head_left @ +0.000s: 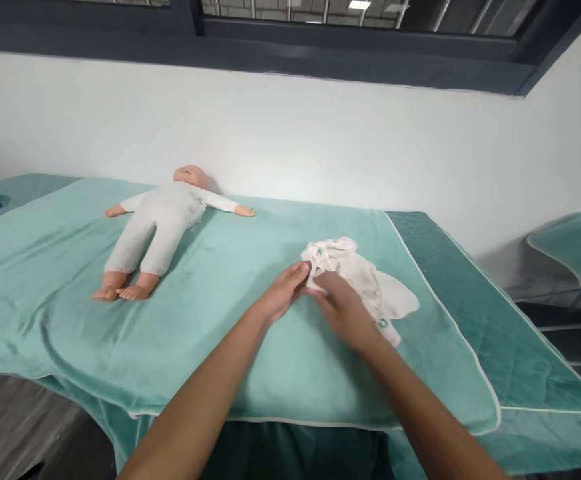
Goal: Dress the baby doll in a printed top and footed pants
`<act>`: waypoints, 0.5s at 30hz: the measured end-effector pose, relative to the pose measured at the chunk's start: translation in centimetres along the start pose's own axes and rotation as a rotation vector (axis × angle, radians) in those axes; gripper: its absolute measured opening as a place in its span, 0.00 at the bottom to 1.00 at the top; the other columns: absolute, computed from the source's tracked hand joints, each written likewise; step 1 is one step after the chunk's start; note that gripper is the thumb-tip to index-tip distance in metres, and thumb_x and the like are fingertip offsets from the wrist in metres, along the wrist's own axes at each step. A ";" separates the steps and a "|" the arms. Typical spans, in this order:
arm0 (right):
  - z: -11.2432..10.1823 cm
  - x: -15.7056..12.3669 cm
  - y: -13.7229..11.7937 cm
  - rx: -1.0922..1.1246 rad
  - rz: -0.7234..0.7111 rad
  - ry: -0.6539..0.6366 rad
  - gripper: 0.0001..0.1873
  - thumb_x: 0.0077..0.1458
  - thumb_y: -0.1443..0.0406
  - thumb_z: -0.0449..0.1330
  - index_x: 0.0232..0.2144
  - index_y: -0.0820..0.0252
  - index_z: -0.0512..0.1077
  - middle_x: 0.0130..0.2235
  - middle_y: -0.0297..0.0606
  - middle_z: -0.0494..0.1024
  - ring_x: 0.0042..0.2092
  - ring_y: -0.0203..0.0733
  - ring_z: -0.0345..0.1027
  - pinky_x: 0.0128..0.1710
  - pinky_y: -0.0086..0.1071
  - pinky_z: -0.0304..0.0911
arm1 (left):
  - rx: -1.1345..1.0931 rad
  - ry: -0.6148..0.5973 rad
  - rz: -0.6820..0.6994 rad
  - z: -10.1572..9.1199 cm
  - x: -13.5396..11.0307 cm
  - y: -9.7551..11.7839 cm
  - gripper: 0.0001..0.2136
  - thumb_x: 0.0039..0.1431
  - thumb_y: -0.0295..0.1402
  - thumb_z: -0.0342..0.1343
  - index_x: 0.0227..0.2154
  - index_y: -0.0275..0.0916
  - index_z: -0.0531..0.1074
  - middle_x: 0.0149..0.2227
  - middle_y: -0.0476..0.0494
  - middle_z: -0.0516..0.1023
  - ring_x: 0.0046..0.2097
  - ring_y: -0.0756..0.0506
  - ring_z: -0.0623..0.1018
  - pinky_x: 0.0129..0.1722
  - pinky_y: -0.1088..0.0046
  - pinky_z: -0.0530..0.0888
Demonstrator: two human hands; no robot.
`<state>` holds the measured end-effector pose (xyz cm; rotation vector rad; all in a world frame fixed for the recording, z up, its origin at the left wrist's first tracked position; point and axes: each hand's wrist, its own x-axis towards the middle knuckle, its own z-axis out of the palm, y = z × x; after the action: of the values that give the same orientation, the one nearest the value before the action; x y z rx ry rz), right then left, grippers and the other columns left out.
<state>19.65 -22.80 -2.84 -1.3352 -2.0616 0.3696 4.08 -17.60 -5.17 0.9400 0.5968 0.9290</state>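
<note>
The bare left hand [285,291] and bare right hand [345,312], fingers nearly closed, pinch a crumpled off-white cloth garment [360,272]; beyond the right fingers it bunches, green-marked, beside a smooth rounded white piece [399,297], on a mint-green plush blanket [225,287].

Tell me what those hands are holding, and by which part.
The left hand and right hand hold the crumpled whitish cloth by its left end; their fingers hide the exact grip.
</note>
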 end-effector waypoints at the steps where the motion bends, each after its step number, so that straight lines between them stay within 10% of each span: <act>1: 0.9 -0.1 -1.0 -0.012 -0.073 -0.065 0.10 0.68 0.60 0.51 0.38 0.54 0.72 0.43 0.42 0.78 0.47 0.49 0.69 0.50 0.42 0.62 | -0.044 0.010 -0.019 -0.2 -0.1 0.0 0.21 0.56 0.46 0.65 0.46 0.36 0.74 0.41 0.42 0.80 0.41 0.47 0.79 0.40 0.73 0.74; 7: 2.1 -0.7 -3.1 -0.051 -0.107 0.001 0.10 0.68 0.60 0.53 0.47 0.54 0.71 0.50 0.44 0.77 0.54 0.50 0.67 0.56 0.46 0.61 | -0.266 0.152 0.036 -1.2 0.0 0.1 0.16 0.47 0.32 0.71 0.39 0.34 0.77 0.36 0.46 0.82 0.36 0.50 0.79 0.39 0.75 0.74; 15: 0.2 1.8 2.6 -0.256 0.217 0.102 0.29 0.60 0.59 0.59 0.62 0.57 0.63 0.58 0.50 0.72 0.59 0.59 0.65 0.56 0.51 0.63 | -0.466 0.099 0.048 -2.5 0.3 -0.4 0.11 0.53 0.37 0.68 0.33 0.34 0.79 0.32 0.42 0.84 0.34 0.44 0.82 0.40 0.68 0.77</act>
<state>20.88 -19.99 -3.75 -1.7014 -1.9332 0.1282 2.49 -16.49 -6.75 0.4944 0.4148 1.1020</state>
